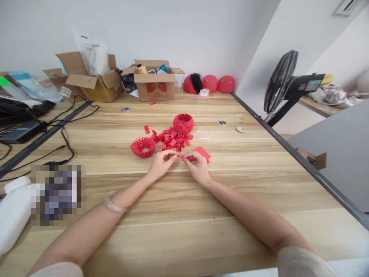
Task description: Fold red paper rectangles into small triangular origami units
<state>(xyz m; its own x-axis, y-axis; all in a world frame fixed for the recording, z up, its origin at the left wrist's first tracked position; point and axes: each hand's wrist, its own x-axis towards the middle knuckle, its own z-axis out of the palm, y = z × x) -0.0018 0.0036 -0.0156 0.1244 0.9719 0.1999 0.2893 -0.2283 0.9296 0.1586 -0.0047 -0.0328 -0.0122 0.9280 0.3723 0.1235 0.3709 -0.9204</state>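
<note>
Both my hands meet over the middle of the wooden table, pinching one small red paper piece [180,156] between them. My left hand [162,164] grips its left end with thumb and forefinger; my right hand [197,166] has the right end. Beside the right fingers lie flat red paper sheets [204,153]. Just beyond is a loose pile of folded red paper pieces [173,140]. A round red paper bowl [183,124] made of interlocked pieces stands behind the pile. To its left sits a shallower, open red paper ring [138,148]. The exact fold of the held piece is too small to tell.
Cardboard boxes [157,86] and red domed objects [210,83] line the wall. Black cables [67,140] run along the left, near a white bottle [15,215]. A small white ring [222,123] lies at right. A black fan [281,82] stands past the table's right edge.
</note>
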